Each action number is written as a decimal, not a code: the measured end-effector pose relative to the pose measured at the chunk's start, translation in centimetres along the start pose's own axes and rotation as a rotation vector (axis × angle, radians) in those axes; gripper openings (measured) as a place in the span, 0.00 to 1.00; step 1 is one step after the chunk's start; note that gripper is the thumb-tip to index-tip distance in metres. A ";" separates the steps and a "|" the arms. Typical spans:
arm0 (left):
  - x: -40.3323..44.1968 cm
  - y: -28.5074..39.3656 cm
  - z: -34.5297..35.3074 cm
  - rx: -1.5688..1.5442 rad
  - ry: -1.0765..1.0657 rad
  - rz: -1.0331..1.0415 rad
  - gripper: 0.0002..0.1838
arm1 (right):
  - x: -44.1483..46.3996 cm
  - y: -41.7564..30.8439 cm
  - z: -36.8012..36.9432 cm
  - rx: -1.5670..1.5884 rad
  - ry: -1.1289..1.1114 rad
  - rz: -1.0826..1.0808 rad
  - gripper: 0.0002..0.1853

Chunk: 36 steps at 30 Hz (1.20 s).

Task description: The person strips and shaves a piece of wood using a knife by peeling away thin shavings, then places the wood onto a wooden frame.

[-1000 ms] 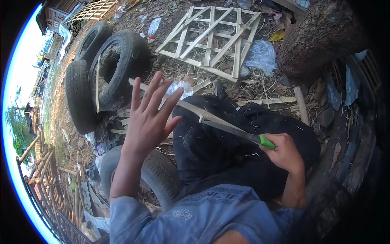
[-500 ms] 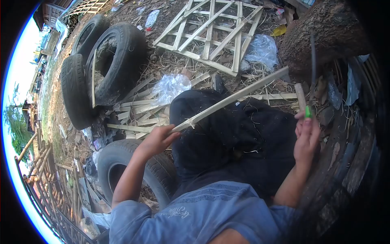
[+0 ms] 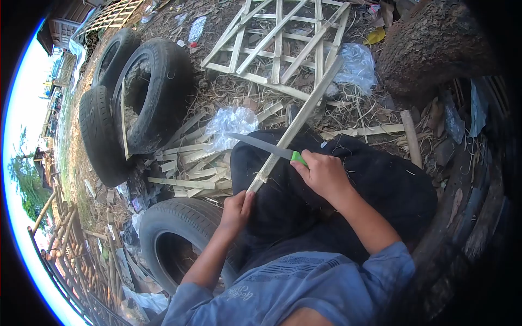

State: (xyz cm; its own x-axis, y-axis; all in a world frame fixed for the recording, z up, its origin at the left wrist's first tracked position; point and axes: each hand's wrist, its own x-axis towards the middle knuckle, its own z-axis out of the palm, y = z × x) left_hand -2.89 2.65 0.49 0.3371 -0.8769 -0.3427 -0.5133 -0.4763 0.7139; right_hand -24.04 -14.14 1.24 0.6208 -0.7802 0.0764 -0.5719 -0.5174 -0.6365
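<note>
My left hand (image 3: 237,211) is closed around the lower end of a long, pale bamboo strip (image 3: 308,107), which slants up and to the right over my dark-trousered legs. A rough, frayed node shows on the strip just above my fingers. In my right hand (image 3: 324,173) is a knife (image 3: 263,145) with a green handle, gripped with the fingers wrapped round it. Its blade points left and crosses the strip around mid-length. Whether the edge touches the strip I cannot tell.
A woven bamboo lattice (image 3: 283,46) lies ahead on littered ground. Old tyres (image 3: 153,89) stand at the left, with another tyre (image 3: 182,231) by my left arm. Split bamboo pieces (image 3: 196,171) and clear plastic (image 3: 231,126) lie nearby. A tree trunk (image 3: 435,46) rises at right.
My right hand has swung in from the far right, bringing the knife across the strip. My left hand has shifted right and down, and the strip now stands steeper.
</note>
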 end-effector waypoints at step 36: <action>-0.6 2.5 1.3 0.424 0.169 0.087 0.19 | 7.7 9.9 -8.1 -0.263 0.151 0.309 0.29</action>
State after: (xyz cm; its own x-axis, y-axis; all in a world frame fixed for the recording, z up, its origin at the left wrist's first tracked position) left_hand -5.39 1.86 1.73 0.3843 -0.9088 -0.1626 -0.8110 -0.4165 0.4108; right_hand -29.26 -28.11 1.73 0.3248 -0.9451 0.0370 -0.8477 -0.3082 -0.4317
